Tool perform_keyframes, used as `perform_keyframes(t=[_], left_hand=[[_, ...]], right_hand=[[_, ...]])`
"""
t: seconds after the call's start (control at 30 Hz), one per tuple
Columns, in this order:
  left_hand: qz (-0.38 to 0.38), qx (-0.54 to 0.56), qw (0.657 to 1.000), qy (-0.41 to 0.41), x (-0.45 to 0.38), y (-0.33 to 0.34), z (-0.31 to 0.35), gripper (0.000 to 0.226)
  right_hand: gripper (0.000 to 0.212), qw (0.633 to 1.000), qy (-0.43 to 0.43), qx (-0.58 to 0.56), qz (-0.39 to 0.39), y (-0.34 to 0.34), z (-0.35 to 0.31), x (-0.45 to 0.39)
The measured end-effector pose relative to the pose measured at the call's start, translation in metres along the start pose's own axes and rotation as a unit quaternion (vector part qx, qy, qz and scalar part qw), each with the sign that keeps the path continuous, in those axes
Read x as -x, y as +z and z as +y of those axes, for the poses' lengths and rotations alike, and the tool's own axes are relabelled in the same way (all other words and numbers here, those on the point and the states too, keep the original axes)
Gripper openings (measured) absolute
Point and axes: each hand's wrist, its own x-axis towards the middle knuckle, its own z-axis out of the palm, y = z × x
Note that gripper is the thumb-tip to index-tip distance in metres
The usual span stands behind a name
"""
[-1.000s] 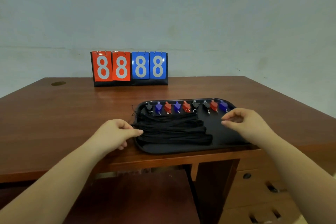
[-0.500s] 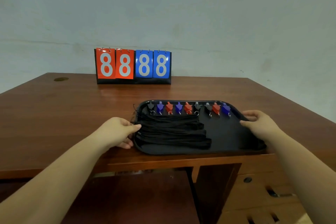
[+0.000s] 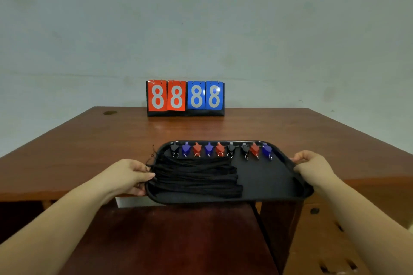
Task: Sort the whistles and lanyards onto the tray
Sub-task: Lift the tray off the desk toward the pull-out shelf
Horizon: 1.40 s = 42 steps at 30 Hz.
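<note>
A black tray [image 3: 266, 182] lies at the near edge of the wooden desk, its front rim past the edge. Several black, blue and red whistles [image 3: 220, 149] stand in a row along the tray's far side. A flat bundle of black lanyards [image 3: 195, 177] covers the tray's left half. My left hand [image 3: 128, 175] grips the tray's left rim, thumb on top by the lanyard ends. My right hand [image 3: 312, 165] grips the right rim.
A flip scoreboard [image 3: 185, 98] reading 8888, two red and two blue cards, stands at the back of the brown desk [image 3: 89, 152]. A cable hole [image 3: 110, 113] sits at the far left. Drawers [image 3: 317, 219] hang below on the right.
My right hand has left the whistle row and taken the tray's right rim. The tray, held at both ends, has slid towards me over the desk edge.
</note>
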Motion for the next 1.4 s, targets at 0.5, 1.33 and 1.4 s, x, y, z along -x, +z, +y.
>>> perform_keyframes(t=[0.5,1.33,1.4], left_hand=[[0.054,-0.035,0.998,0.001,0.155,-0.087,-0.073,0.008],[0.036,-0.090,0.995,-0.011,0.152,-0.047,-0.174,0.004],[0.023,-0.137,0.990,-0.017,0.151,-0.050,-0.171,0.009]], right_hand=[[0.027,0.991,-0.073,-0.088,-0.066,0.012,-0.002,0.172],[0.017,0.985,-0.040,-0.073,-0.150,0.070,0.079,0.184],[0.014,0.985,-0.046,-0.020,-0.165,0.069,0.073,0.181]])
